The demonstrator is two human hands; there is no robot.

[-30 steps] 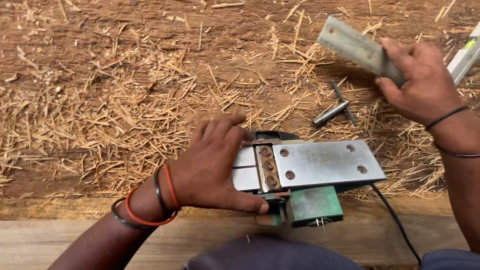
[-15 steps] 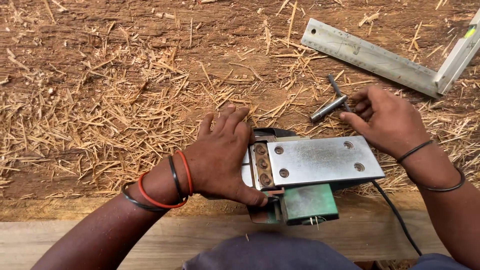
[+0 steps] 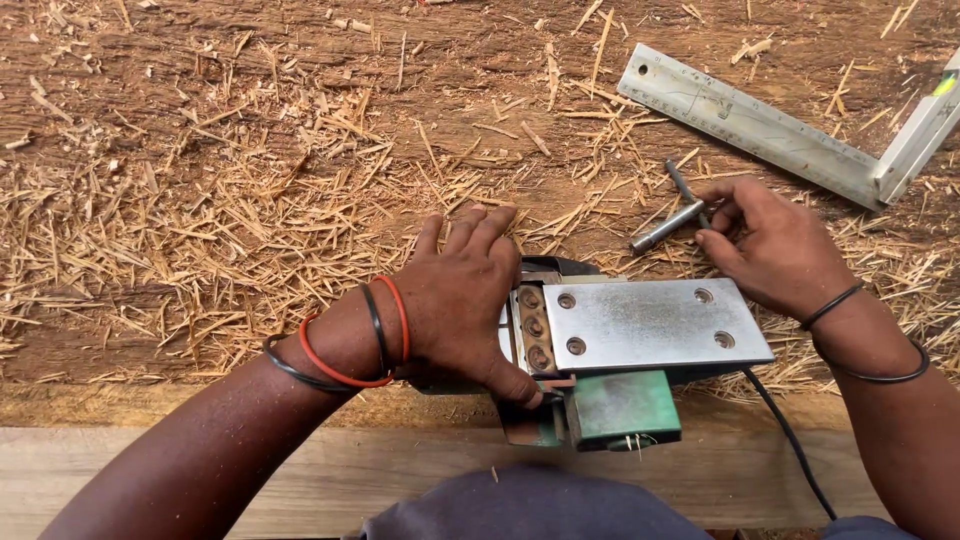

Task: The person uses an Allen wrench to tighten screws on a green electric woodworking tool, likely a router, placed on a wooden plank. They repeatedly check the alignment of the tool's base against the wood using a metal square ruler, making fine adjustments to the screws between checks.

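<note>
A second ago the right hand [image 3: 775, 245] was raised at the far right, holding one arm of the metal square [image 3: 790, 130]. Now the square lies flat on the shavings near the far right corner of the work surface, and the hand has come down beside the upturned planer [image 3: 640, 330], its fingers closing on the T-shaped socket wrench [image 3: 672, 222], which has tilted slightly.
</note>
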